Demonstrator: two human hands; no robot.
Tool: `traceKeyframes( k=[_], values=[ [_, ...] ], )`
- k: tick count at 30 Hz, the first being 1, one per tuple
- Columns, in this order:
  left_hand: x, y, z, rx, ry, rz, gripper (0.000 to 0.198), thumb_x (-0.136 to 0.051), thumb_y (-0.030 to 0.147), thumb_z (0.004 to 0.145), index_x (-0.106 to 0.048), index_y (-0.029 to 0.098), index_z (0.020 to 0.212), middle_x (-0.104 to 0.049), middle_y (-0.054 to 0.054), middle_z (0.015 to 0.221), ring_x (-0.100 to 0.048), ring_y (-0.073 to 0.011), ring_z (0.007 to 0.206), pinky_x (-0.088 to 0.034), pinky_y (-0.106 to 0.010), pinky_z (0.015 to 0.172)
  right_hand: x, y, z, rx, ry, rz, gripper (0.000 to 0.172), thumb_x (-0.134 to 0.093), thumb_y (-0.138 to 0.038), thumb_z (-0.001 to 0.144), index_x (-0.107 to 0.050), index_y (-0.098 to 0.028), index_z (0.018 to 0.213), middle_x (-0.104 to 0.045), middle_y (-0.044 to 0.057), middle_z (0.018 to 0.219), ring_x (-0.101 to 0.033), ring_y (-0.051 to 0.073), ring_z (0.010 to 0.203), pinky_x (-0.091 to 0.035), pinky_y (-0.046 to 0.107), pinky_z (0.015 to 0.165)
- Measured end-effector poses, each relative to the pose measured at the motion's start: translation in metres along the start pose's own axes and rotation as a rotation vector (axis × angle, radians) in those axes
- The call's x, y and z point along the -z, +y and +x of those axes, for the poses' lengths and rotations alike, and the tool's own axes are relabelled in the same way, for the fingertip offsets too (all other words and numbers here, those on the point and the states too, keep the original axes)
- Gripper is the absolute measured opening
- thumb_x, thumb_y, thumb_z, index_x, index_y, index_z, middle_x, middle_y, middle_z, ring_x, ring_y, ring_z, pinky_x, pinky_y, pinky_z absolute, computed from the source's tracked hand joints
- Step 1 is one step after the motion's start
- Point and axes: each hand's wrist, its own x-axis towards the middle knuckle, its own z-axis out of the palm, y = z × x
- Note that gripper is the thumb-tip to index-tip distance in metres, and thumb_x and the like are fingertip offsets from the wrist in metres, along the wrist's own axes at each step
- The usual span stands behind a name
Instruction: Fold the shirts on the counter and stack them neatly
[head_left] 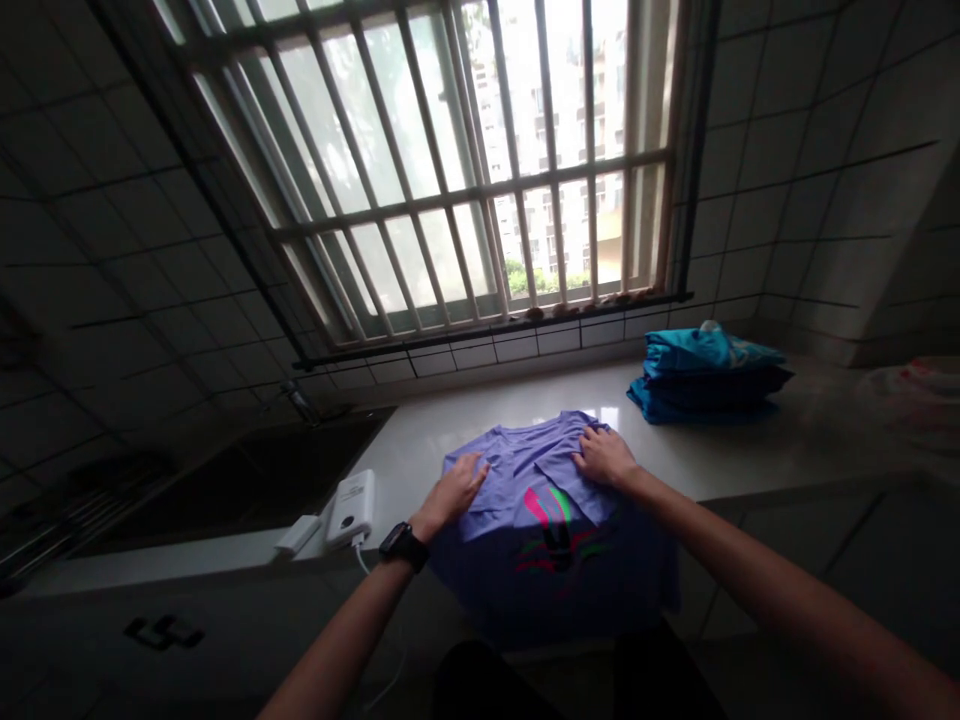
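A purple T-shirt (517,480) with a pink, green and black print lies on the white counter, its lower part hanging over the front edge. My left hand (456,488), below a black wrist watch, rests on the shirt's left sleeve area with its fingers spread. On the upper right of the shirt, near the shoulder, my right hand (604,457) lies palm down with its fingers apart. The sleeves are folded inward over the front of the shirt. Neither hand shows fabric gripped between its fingers.
A stack of folded blue clothes (709,375) sits at the back right of the counter (420,425). A white power bank (352,508) with a cable and a small white block (298,535) are at the left, beside a dark sink (255,470). A plastic bag (919,395) is far right.
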Motion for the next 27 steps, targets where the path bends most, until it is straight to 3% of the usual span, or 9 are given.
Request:
traceKeyframes(
  k=[2,4,7,11,13,15,20,24,27],
  values=[
    [0.012,-0.011,0.01,0.176,0.077,0.014,0.039,-0.037,0.022,0.098,-0.061,0.012,0.128,-0.065,-0.02,0.129,-0.066,-0.0245,0.112,-0.052,-0.034,0.093,0.011,0.007,0.011,-0.078,0.069,0.153,0.038,-0.051,-0.022,0.095,-0.066,-0.01,0.128,-0.056,0.024,0.143,-0.06,0.033,0.125,-0.045,0.04,0.105],
    [0.021,-0.021,0.016,0.319,0.089,-0.019,0.031,-0.051,0.025,0.091,-0.065,0.01,0.115,-0.069,-0.02,0.116,-0.069,-0.0251,0.099,-0.053,-0.032,0.083,0.019,0.017,0.023,-0.238,0.071,0.398,0.047,-0.057,-0.014,0.089,-0.057,-0.009,0.136,-0.058,0.025,0.138,-0.065,0.029,0.116,-0.051,0.034,0.095],
    [0.023,-0.032,0.023,0.401,-0.034,-0.205,0.022,-0.069,0.033,0.078,-0.068,0.012,0.085,-0.072,-0.011,0.079,-0.069,-0.0227,0.073,-0.051,-0.027,0.064,0.02,0.028,0.035,-0.368,-0.065,0.646,0.066,-0.07,-0.01,0.079,-0.048,-0.008,0.141,-0.073,0.017,0.109,-0.073,0.022,0.086,-0.056,0.028,0.074],
    [0.014,-0.034,0.039,0.506,-0.189,-0.476,0.018,-0.072,0.022,0.066,-0.058,0.017,0.056,-0.06,-0.002,0.047,-0.062,-0.0195,0.05,-0.045,-0.025,0.05,0.014,0.031,0.042,-0.381,-0.163,0.672,0.036,-0.074,-0.005,0.071,-0.066,-0.009,0.105,-0.071,0.005,0.066,-0.069,0.02,0.058,-0.053,0.025,0.055],
    [0.016,-0.031,0.055,0.52,-0.17,-0.511,0.02,-0.071,0.016,0.062,-0.054,0.018,0.052,-0.059,-0.002,0.044,-0.062,-0.0205,0.047,-0.047,-0.026,0.049,0.017,0.03,0.05,-0.359,-0.14,0.665,0.018,-0.072,-0.004,0.068,-0.066,-0.013,0.082,-0.066,0.002,0.058,-0.067,0.021,0.055,-0.052,0.026,0.054],
    [0.028,-0.026,0.077,0.503,-0.074,-0.523,0.019,-0.069,0.014,0.063,-0.052,0.02,0.054,-0.06,-0.002,0.047,-0.065,-0.0223,0.052,-0.051,-0.029,0.054,0.031,0.028,0.066,-0.313,-0.054,0.655,0.016,-0.071,-0.004,0.065,-0.062,-0.016,0.069,-0.063,0.0,0.055,-0.067,0.021,0.059,-0.052,0.026,0.058],
    [0.086,-0.02,0.119,0.387,0.319,-0.525,0.008,-0.057,0.018,0.074,-0.056,0.021,0.081,-0.072,-0.009,0.096,-0.069,-0.0236,0.101,-0.055,-0.036,0.092,0.092,0.02,0.107,-0.141,0.339,0.661,0.016,-0.061,-0.013,0.073,-0.061,-0.02,0.087,-0.066,0.003,0.086,-0.063,0.022,0.097,-0.05,0.03,0.087],
    [0.093,-0.02,0.083,0.09,0.535,-0.768,0.016,-0.056,0.031,0.08,-0.054,0.022,0.092,-0.067,-0.011,0.122,-0.066,-0.023,0.114,-0.054,-0.038,0.099,0.101,0.022,0.07,0.118,0.683,0.769,0.016,-0.058,-0.021,0.078,-0.055,-0.021,0.094,-0.062,0.003,0.096,-0.058,0.021,0.094,-0.049,0.033,0.088],
    [0.056,-0.017,0.019,0.088,0.398,-0.838,0.017,-0.058,0.037,0.08,-0.053,0.023,0.088,-0.07,-0.01,0.121,-0.067,-0.0246,0.114,-0.054,-0.039,0.1,0.063,0.029,-0.005,0.28,0.614,0.79,0.014,-0.056,-0.018,0.08,-0.054,-0.022,0.093,-0.06,0.003,0.095,-0.059,0.02,0.089,-0.051,0.032,0.082]
  ],
)
